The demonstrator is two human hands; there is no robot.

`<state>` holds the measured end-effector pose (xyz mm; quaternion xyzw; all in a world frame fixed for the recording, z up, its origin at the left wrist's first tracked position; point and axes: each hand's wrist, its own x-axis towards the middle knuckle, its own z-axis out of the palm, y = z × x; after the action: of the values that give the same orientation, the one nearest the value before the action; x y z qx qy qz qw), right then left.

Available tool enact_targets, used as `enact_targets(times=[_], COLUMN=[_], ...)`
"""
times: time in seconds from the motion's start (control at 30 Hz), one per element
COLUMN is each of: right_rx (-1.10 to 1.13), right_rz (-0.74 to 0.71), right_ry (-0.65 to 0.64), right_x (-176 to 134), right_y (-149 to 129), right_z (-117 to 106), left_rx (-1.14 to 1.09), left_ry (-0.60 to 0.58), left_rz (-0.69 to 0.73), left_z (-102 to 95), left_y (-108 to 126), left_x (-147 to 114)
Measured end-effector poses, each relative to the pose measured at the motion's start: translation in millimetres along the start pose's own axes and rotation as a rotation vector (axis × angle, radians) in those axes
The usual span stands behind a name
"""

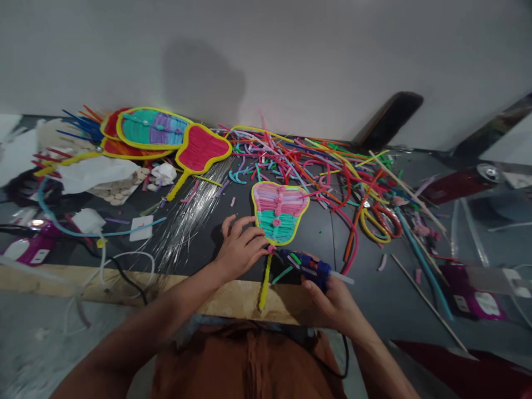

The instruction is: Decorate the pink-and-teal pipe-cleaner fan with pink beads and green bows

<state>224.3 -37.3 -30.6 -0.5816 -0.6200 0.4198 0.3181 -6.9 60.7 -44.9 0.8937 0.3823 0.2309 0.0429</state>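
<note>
A fan-shaped pipe-cleaner piece (282, 208), pink above and green below with a yellow rim, lies flat on the dark table. Small pink coils run down its middle, and a yellow stem (265, 282) extends from its lower end. My left hand (240, 246) is over the piece's lower left edge, its thumb and fingertip pinching a small pink coil (271, 250) at the top of the stem. In my right hand (328, 296) is a blue glue gun (307, 267), a glue stick poking from its back. Its nozzle points left, close to the pink coil.
Finished fan shapes (203, 148) lie at the back left beside silvery strands (189, 216). Loose pipe cleaners (286, 152) are heaped along the wall. Scissors (376, 224) rest to the right, near thin wooden sticks (428, 302) and a drink can (461, 185). Cables (124, 271) trail at left.
</note>
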Motion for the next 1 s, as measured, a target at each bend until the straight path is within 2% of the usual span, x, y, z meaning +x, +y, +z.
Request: enact_targets(times=[0.43,0.67,0.87,1.0], right_rx=[0.021,0.053,0.021,0.016], right_rz=[0.035,0.038,0.03,0.047], right_ry=[-0.021,-0.032,-0.022,-0.016], right_x=[-2.0,-3.0,-1.9,-3.7], right_y=[7.9,12.6,9.7,7.4], right_z=[3.1,3.2,0.2,-3.3], left_rx=[0.019,0.064,0.085,0.092], left_ry=[0.054,0.152,0.173,0.121], left_rz=[0.064,0.172,0.272,0.277], left_z=[1.7,2.7,2.8,1.5], left_y=[-0.4,1.7,2.0,3.8], left_x=[0.1,1.7,3.7,3.8])
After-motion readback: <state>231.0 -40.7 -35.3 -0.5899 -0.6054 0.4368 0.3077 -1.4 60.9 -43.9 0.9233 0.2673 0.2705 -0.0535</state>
